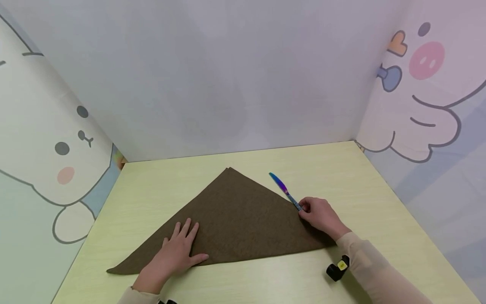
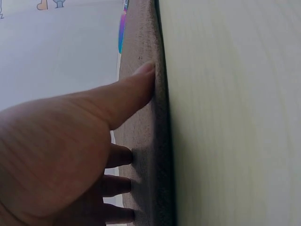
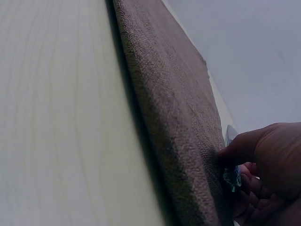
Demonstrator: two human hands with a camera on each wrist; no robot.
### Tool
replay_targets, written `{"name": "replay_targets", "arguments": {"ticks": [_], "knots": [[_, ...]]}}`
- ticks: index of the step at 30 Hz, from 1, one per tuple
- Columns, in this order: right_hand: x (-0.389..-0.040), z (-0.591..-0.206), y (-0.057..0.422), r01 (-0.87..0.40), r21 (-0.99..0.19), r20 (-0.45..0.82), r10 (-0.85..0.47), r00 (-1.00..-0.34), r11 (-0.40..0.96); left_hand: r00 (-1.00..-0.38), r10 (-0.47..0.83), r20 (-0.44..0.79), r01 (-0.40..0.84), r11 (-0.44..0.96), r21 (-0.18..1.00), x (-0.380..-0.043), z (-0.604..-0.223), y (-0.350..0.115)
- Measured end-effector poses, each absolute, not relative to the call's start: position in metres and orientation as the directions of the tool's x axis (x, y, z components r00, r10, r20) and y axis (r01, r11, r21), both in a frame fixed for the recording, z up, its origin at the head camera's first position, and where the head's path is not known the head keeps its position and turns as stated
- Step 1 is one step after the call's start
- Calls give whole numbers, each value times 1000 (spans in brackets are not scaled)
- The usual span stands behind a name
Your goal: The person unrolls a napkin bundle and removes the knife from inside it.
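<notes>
A brown towel (image 1: 243, 219), folded into a triangle, lies with its peak toward the back of the table and its long fold toward the front. My left hand (image 1: 176, 251) rests spread on its left part, thumb along the front fold, as the left wrist view also shows. At the towel's right slanting edge, my right hand (image 1: 320, 215) pinches the handle of a table knife (image 1: 281, 184). The knife's blue-purple shiny blade points away to the back left, beyond the towel's edge. In the right wrist view, the patterned handle (image 3: 232, 178) shows between thumb and fingers.
The pale wood-grain table (image 1: 265, 283) extends around the towel. A light grey wall covering (image 1: 228, 84) stands behind it, with cartoon animals printed on both sides. A black device with a yellow label (image 1: 338, 268) is at the right wrist.
</notes>
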State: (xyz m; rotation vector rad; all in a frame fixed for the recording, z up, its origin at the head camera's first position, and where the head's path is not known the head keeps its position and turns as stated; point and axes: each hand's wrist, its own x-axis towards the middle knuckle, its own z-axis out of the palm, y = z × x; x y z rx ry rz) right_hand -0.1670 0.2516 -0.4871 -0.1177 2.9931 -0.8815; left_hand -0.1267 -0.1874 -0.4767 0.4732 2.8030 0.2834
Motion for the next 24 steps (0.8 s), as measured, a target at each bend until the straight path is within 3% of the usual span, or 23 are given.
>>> {"name": "replay_targets", "arguments": {"ticks": [24], "knots": [[-163, -481, 267, -80, -554, -4, -99, -995, 829, -903, 348, -252, 295, 928, 228, -126, -475, -187]]}}
